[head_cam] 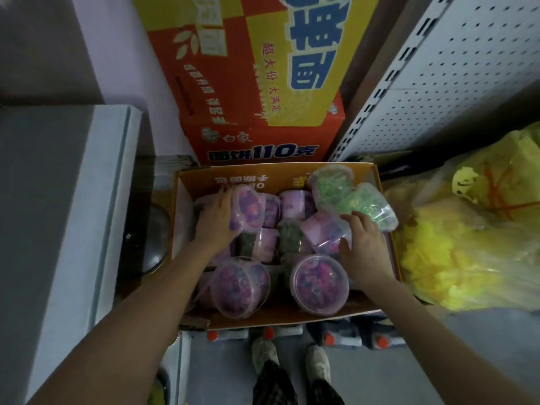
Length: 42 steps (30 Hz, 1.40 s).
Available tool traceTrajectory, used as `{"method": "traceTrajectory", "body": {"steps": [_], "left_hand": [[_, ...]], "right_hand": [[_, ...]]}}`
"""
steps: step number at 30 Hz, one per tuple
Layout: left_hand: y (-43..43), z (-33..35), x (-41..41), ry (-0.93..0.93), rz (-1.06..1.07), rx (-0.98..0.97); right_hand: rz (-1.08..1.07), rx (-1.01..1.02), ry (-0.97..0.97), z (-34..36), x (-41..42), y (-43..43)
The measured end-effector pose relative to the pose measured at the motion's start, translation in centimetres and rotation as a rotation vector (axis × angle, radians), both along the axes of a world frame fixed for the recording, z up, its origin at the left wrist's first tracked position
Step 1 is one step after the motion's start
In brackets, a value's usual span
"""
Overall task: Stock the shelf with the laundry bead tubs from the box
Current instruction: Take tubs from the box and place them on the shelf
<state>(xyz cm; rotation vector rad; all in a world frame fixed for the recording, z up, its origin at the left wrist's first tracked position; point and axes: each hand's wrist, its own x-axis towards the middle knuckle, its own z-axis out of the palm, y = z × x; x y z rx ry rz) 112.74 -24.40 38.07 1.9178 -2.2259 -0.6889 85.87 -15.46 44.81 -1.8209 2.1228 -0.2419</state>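
Grey aisle floor [380, 384] lies under us, with orange-capped bottles [330, 339] just beyond our shoes [317, 363]. Seemingly resting on them, the cardboard box [292, 315] holds purple laundry bead tubs [320, 283], several on their sides, and a few green ones. Our left grip [214, 226] is clenched round one purple tub [247, 210]. Our right grip [363, 252] touches a green tub [377, 207], though we cannot tell whether it has hold. We should lift each by its body, not its lid. The white perforated shelf [438, 83] stands beyond, right.
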Motion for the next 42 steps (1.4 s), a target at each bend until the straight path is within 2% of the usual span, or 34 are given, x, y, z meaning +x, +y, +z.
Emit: {"method": "traceTrajectory", "body": {"steps": [6,10,14,17,19,23,28,32,36,42], "left_hand": [[-0.9,-1.2,-0.1,0.146,0.008,0.09],[-1.6,-0.9,0.2,0.0,-0.148,0.042],[-1.6,0.1,-0.1,-0.045,-0.138,0.002],[-1.0,1.3,-1.4,0.167,-0.004,0.05],[-0.8,2.6,-2.8,0.322,0.066,0.016],[-0.9,5.1,-6.4,0.451,0.092,-0.039],[-1.2,6.2,-9.3,0.445,0.058,-0.066],[-1.2,6.3,-10.4,0.448,0.052,-0.053],[-0.7,6.5,-10.7,0.452,0.062,-0.074],[-0.5,6.5,-8.5,0.466,0.084,-0.128]], "right_hand": [[0.001,-0.012,0.02,-0.8,-0.3,0.0],[-0.006,-0.006,0.002,-0.8,-0.3,-0.3],[-0.009,-0.03,-0.02,-0.6,-0.3,-0.1],[-0.014,-0.032,-0.032,-0.2,-0.2,0.2],[-0.028,-0.04,-0.031,0.2,-0.2,0.5],[-0.181,-0.041,-0.021,1.1,-1.0,1.1],[-0.52,0.027,-0.255,1.2,-1.9,1.6],[-0.624,0.038,-0.386,0.6,-1.9,1.4],[-0.824,0.11,-0.621,0.2,-1.6,-0.6],[-1.108,-0.047,-0.899,-0.8,-0.1,-3.6]]}}
